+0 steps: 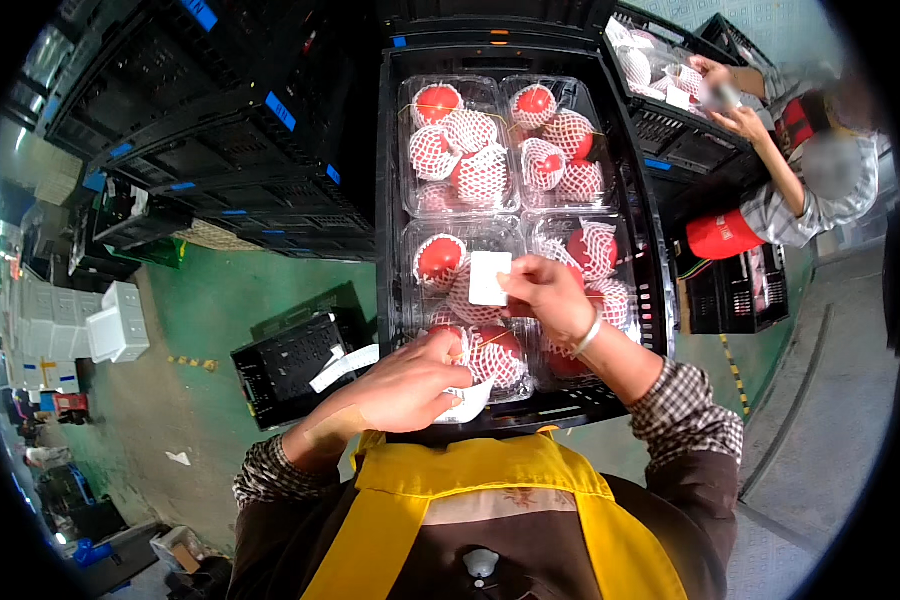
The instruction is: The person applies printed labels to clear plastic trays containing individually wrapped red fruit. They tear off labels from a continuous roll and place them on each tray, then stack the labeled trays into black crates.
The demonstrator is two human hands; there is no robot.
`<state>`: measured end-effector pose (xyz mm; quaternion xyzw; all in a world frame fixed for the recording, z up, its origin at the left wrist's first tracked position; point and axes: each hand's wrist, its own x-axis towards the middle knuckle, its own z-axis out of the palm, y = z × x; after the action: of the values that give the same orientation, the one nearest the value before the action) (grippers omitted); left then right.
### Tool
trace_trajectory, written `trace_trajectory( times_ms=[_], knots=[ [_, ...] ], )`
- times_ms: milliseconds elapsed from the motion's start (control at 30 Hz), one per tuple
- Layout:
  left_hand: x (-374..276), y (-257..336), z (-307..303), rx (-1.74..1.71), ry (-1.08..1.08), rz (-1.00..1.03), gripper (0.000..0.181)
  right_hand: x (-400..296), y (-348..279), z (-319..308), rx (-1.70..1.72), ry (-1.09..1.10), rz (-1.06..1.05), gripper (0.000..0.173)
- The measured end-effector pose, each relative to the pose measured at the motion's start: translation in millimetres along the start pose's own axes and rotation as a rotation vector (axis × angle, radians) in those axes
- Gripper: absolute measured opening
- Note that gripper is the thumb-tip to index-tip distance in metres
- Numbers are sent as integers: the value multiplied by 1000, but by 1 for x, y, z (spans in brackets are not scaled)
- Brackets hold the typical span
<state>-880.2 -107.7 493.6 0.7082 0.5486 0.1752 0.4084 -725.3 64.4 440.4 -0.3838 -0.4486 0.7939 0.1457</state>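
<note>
A white rectangular label is pinched between the thumb and fingers of my right hand, just above a clear plastic clamshell box. My left hand grips a strip of white labels near the front edge of a black plastic crate. Several clear clamshells fill this crate. Inside them lie round red fruits, probably tomatoes, sleeved in white foam nets. A thin yellow elastic band crosses the back left clamshell. My hands hide parts of the front boxes.
Stacked black crates rise at the left. A black crate with a paper strip sits on the green floor. At right a co-worker reaches over another crate of netted fruit. White foam boxes stand far left.
</note>
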Motion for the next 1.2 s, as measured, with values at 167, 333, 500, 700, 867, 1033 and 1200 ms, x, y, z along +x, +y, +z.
trace_trajectory(
  times_ms=[167,333,500,700,867,1033,1200],
  knots=[
    [-10,-4,1,-13,43,26,18,15,2,21,-161,-114,113,11],
    [-13,-9,1,-25,89,78,18,17,17,21,-491,-58,75,13],
    [-11,-18,2,-12,97,101,20,18,23,23,-1246,29,-275,33],
    [-6,-31,2,-123,35,79,20,22,15,10,-1445,64,-229,46],
    [1,-42,-12,-578,434,54,14,-9,-1,15,-744,217,-456,15],
    [-2,-19,-8,-964,589,27,6,-81,30,74,71,4,-524,40],
    [-59,49,14,-657,898,-73,12,-88,50,106,193,-237,-680,46]
  ],
)
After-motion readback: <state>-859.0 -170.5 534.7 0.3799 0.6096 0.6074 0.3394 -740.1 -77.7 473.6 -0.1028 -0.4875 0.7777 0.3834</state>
